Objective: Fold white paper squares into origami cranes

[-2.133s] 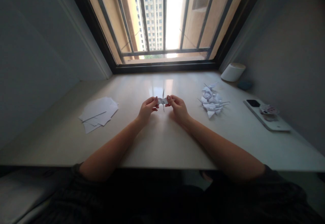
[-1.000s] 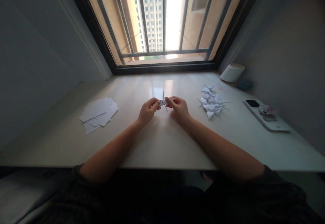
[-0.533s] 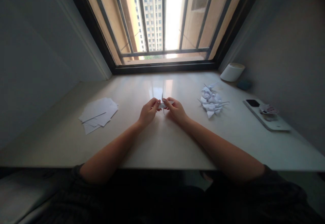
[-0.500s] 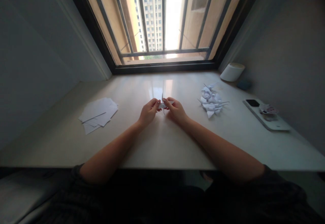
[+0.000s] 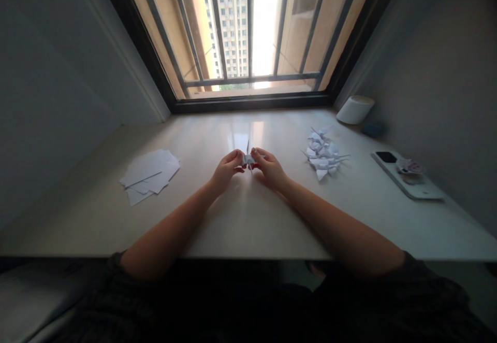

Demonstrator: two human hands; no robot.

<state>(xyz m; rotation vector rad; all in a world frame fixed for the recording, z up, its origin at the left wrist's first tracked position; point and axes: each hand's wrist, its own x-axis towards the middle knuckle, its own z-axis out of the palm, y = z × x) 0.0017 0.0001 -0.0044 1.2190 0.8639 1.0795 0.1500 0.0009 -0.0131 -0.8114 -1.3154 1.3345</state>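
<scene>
Between my two hands is a small white origami crane [image 5: 248, 160], with one thin point standing up and another pointing down toward me. My left hand [image 5: 228, 169] pinches its left side between thumb and fingers. On the opposite side, my right hand [image 5: 268, 167] is closed on the right wing. Both hands are just above the white tabletop, and the fingers partly cover the paper. To the right lies a pile of folded paper cranes [image 5: 323, 152]. Loose sheets of white paper [image 5: 149, 172] lie spread in a stack to the left.
A phone [image 5: 407, 180] with a decorated grip lies at the right. Near the back right corner are a white cylinder [image 5: 355, 110] and a small dark object [image 5: 373, 128]. The barred window [image 5: 250, 103] borders the far edge of the white table [image 5: 248, 224].
My fingers have shifted slightly on the paper crane, and its middle shows a little more between them. The paper stack and crane pile stay put.
</scene>
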